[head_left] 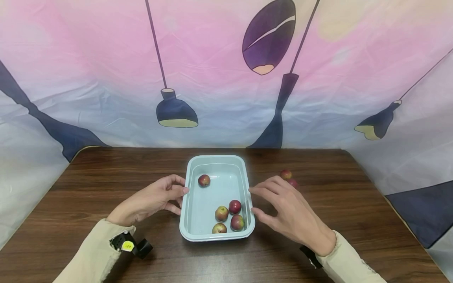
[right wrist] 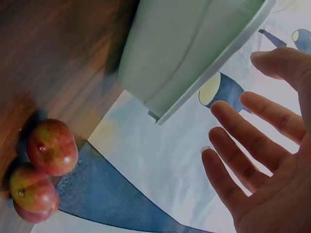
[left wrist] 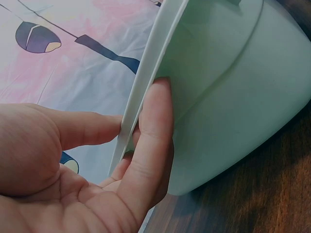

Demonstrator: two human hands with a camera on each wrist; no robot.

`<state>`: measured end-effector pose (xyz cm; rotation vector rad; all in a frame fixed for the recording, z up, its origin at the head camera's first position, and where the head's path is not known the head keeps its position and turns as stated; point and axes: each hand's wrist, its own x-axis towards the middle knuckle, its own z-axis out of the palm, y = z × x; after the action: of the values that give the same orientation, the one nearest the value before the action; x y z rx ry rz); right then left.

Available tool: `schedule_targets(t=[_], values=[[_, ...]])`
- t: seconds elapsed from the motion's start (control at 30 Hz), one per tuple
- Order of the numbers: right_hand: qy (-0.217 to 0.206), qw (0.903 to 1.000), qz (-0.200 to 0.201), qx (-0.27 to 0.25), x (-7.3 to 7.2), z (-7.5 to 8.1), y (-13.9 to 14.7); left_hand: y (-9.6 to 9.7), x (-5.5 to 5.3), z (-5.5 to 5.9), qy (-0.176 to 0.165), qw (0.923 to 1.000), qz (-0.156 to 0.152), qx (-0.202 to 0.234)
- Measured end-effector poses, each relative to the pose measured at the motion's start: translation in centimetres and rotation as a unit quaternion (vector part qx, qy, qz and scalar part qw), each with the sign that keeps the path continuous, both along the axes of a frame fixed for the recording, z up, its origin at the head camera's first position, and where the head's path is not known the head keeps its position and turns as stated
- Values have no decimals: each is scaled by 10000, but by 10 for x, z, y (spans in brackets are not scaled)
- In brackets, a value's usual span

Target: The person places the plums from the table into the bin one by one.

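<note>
A pale blue-green plastic tray (head_left: 212,195) lies on the table with its short side toward me. Inside it, one small red-green fruit (head_left: 204,180) is at the far left, and several more (head_left: 237,223) are grouped at the near right. My left hand (head_left: 159,196) pinches the tray's left rim; the left wrist view shows the thumb on top and fingers (left wrist: 154,121) under the lip. On the other side, my right hand (head_left: 288,210) hovers by the right rim, its fingers (right wrist: 245,158) spread and apart from the tray in the right wrist view.
Beyond my right hand, a few loose fruits (head_left: 285,174) rest on the dark wooden table (head_left: 116,169); they appear as a touching cluster (right wrist: 52,147) in the right wrist view. A printed cloth backdrop (head_left: 219,78) hangs behind the table and along its sides.
</note>
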<state>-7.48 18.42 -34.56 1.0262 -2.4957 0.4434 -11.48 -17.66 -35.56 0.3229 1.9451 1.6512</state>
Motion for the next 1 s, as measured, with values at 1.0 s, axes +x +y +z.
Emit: schedule_targets(t=[1.0], values=[[-61, 9988, -50, 485, -8, 6, 16, 0, 0, 1, 12, 10000, -26, -16]])
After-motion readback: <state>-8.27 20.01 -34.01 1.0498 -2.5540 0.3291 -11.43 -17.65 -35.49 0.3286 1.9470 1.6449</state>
